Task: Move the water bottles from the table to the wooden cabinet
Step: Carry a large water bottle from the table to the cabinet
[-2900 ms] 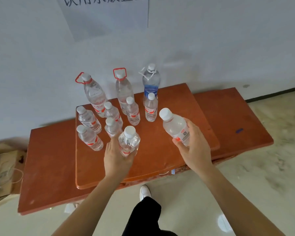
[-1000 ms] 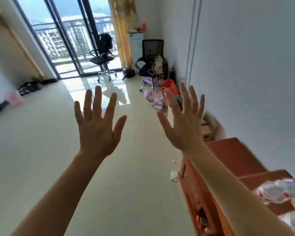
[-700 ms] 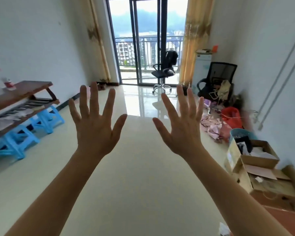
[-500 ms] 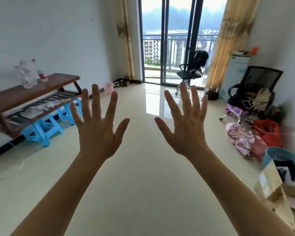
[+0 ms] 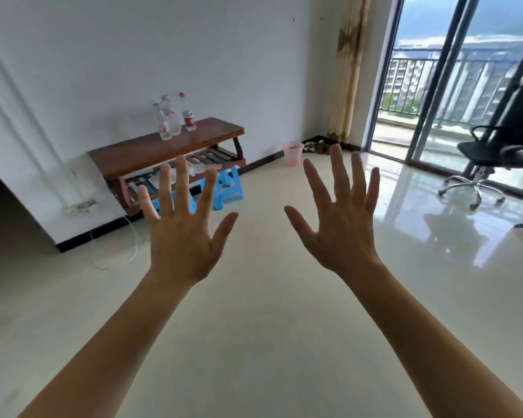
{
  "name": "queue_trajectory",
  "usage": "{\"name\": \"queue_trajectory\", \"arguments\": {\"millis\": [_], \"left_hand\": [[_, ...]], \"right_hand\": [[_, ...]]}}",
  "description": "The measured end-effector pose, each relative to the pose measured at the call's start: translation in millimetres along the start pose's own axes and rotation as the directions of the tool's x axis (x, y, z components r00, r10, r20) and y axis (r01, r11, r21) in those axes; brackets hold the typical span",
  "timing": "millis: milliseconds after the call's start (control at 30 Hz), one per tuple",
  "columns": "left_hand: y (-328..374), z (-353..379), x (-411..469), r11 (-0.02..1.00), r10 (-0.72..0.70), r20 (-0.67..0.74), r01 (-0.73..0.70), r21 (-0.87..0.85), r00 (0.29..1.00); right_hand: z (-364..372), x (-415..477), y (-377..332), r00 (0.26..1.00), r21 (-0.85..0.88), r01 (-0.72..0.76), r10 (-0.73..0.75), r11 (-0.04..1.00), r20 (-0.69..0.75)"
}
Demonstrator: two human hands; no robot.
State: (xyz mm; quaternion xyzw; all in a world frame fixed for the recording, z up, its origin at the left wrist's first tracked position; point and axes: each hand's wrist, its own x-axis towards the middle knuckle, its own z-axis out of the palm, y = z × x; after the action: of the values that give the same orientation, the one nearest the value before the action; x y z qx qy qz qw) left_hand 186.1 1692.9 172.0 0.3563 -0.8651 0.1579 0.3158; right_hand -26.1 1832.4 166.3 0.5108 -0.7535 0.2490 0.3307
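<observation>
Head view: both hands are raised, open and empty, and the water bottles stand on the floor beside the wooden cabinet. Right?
Not quite. The head view shows the water bottles standing on top of the wooden cabinet, not on the floor beside it. The rest holds: the left hand and the right hand are raised, open and empty.

Two spread hands [image 5: 181,239] [image 5: 341,233] — bottles [image 5: 174,119] beyond

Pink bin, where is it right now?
Head view, upper middle: the pink bin stands on the floor, right of the wooden cabinet and left of the curtain.
</observation>
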Motion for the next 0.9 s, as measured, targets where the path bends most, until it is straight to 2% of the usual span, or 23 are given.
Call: {"name": "queue_trajectory", "arguments": {"millis": [167, 333, 533, 700, 900], "left_hand": [[-64, 48, 41, 0.983, -0.143, 0.007, 0.142, 0.117, 0.99], [-143, 109, 87, 0.959, -0.197, -0.026, 0.198, 0.201, 0.98], [-241, 203, 171, 0.933, -0.319, -0.051, 0.323, 0.161, 0.947], [-283, 268, 256, 0.933, -0.341, -0.012, 0.34, 0.118, 0.94], [-316, 364, 341, 0.953, -0.281, 0.011, 0.278, 0.123, 0.96]], "right_hand": [[100, 77, -26, 0.992, 0.128, 0.119, -0.123, 0.985, 0.028], [201, 156, -71, 0.981, 0.195, 0.191, -0.195, 0.962, 0.005], [321, 263, -121, 0.965, 0.242, 0.254, -0.261, 0.936, -0.004], [393, 337, -114, 0.967, 0.245, 0.247, -0.255, 0.937, -0.001], [498, 413, -82, 0.978, 0.22, 0.205, -0.206, 0.954, -0.019]]}}
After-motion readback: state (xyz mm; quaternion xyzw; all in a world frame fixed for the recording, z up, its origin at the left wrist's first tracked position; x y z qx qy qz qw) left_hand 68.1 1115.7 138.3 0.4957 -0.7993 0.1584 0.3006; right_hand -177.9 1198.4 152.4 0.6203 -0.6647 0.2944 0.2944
